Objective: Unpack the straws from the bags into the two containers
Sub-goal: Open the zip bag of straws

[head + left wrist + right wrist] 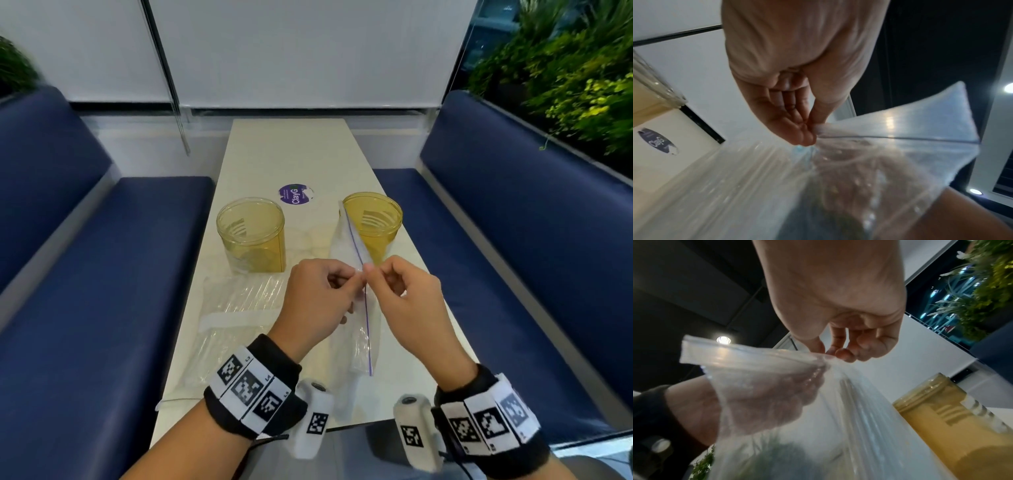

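Observation:
A clear zip bag (354,246) with a purple seal line is held up above the table's middle. My left hand (356,272) pinches one side of its top edge, and my right hand (370,270) pinches the other side, fingertips almost touching. The left wrist view shows my left hand (813,129) pinching the bag (900,129). In the right wrist view my right hand (828,353) pinches the bag (756,363) at its seal. A second clear bag of straws (233,315) lies flat at the left. Two yellow see-through containers (251,236) (375,222) stand upright behind the hands.
The narrow white table (287,154) runs away from me between two blue benches (85,274) (531,240). A purple round sticker (295,195) lies between the containers. Green plants (565,68) fill the back right.

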Demonstrator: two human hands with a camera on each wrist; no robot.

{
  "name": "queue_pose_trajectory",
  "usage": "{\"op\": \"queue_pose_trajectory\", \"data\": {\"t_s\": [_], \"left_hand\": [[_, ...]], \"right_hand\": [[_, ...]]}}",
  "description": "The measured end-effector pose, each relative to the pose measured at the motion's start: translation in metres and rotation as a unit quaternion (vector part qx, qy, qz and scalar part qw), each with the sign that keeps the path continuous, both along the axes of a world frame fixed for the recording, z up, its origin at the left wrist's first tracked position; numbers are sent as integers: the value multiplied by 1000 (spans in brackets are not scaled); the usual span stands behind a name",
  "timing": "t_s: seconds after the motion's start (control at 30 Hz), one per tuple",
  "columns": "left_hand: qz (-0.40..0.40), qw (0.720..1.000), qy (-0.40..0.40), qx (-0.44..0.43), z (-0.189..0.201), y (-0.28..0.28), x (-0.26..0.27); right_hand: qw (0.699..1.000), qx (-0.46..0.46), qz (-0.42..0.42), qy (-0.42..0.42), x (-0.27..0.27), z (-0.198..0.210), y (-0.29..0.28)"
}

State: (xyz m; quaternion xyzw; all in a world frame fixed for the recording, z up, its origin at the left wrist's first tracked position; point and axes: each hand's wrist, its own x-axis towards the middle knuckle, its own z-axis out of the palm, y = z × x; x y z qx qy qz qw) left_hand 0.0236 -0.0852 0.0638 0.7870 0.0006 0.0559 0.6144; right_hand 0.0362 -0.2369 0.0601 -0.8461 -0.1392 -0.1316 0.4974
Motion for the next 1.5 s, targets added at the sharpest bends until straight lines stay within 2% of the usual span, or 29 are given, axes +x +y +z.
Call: {"op": "queue_pose_trajectory", "data": {"t_s": [0.23,0.4,0.67,0.9,1.07,1.17,1.33,1.5], "left_hand": [[-39,999,7,-19,3,0,-1],[-106,991,65,-56,6,4,-3],[-56,985,84,-137,4,5,2],[-73,977,115,-166,-1,7,4],[-78,979,124,-143,1,3,5],[-17,993,90,-79,1,-3,9],[17,993,89,-69,5,-4,14],[55,996,59,-32,9,-4,16]], "right_hand": [[994,20,67,79,15,-2,-2],[989,0,101,104,21,1,-10],[982,-23,136,128,11,4,-10],[974,38,170,147,13,-3,-13],[980,28,134,144,15,-4,-13],[991,-6,77,109,13,-5,-3],[989,-139,-16,53,4,4,11],[960,-265,-88,27,0,18,19]]}}
